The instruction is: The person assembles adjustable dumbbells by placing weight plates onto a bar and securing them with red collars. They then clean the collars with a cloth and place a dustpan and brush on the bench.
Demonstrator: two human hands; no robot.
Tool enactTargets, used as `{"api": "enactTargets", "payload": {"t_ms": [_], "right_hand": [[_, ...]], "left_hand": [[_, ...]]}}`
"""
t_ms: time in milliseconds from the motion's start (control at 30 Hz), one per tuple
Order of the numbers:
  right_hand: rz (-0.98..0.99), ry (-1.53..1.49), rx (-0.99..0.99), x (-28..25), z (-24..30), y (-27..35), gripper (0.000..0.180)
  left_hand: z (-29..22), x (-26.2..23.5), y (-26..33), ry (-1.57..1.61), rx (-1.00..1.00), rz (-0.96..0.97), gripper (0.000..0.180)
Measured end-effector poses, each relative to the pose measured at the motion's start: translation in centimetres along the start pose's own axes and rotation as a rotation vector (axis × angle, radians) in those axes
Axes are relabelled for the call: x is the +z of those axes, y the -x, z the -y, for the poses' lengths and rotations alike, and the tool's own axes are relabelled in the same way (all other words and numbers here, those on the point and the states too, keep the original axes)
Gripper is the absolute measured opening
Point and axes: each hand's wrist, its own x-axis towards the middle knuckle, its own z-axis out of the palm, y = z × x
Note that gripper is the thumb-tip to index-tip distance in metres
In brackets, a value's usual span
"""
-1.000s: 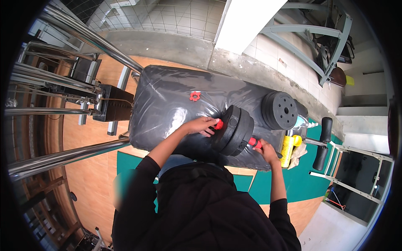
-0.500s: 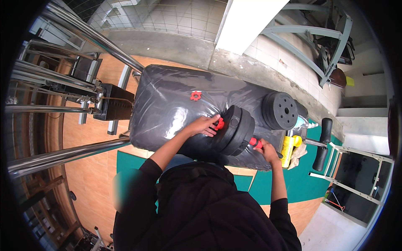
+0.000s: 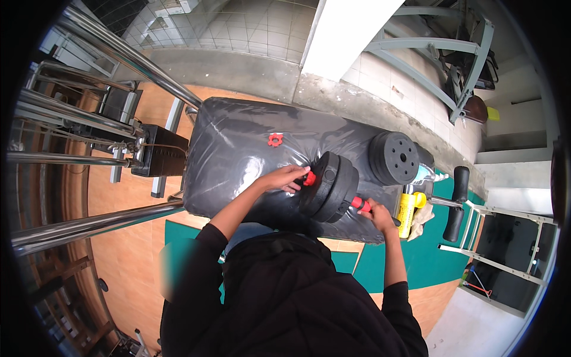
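A dumbbell with thick black weight plates (image 3: 333,187) stands on edge on a black padded bench (image 3: 229,143) wrapped in clear plastic. At its left end, the fingers of my left hand (image 3: 284,177) close around a red spin-lock nut (image 3: 309,178) by the bar's black tip. On the other side, my right hand (image 3: 379,215) grips the red and black dumbbell handle (image 3: 360,204). A second red star-shaped nut (image 3: 275,140) lies loose on the bench, beyond my left hand. To the right of the dumbbell rests a stack of black plates (image 3: 394,157).
A yellow bottle (image 3: 407,215), a crumpled beige cloth (image 3: 421,223) and a clear bottle (image 3: 425,174) sit by the bench's right end. Black foam rollers (image 3: 460,184) stick out there. Chrome machine posts (image 3: 101,226) stand at left; a white pillar (image 3: 351,35) rises behind.
The left fingers have shifted slightly around the red nut and drawn a little left. Both hands stay on the dumbbell, which has barely moved.
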Motion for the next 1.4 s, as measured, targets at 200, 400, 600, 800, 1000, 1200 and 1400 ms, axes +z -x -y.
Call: {"api": "enactTargets", "payload": {"t_ms": [200, 400, 600, 800, 1000, 1200, 1400], "right_hand": [[-0.001, 0.013, -0.002, -0.1, 0.2, 0.1, 0.045], [0.001, 0.029, -0.009, -0.2, 0.2, 0.2, 0.045], [-0.002, 0.008, -0.008, -0.2, 0.0, 0.2, 0.044], [-0.015, -0.010, 0.000, -0.4, 0.7, 0.2, 0.042], [-0.002, 0.015, 0.009, -0.3, 0.4, 0.4, 0.045], [0.000, 0.023, 0.007, -0.3, 0.6, 0.3, 0.045], [0.004, 0.019, 0.023, -0.4, 0.8, 0.4, 0.044]], "left_hand": [[3.5, -0.6, -2.8, 0.059, 0.182, 0.212, 0.053], [4.2, -0.8, -4.8, -0.356, 0.662, 0.134, 0.059], [2.6, -0.5, -2.4, 0.020, 0.086, 0.104, 0.076], [2.7, 0.3, -3.9, 0.153, -0.050, 0.108, 0.072], [1.7, 0.8, -3.8, 0.117, 0.110, 0.138, 0.053], [3.6, -1.2, -4.4, -0.186, 0.445, 0.231, 0.058], [2.6, -0.2, -2.1, -0.032, 0.205, 0.225, 0.068]]}}
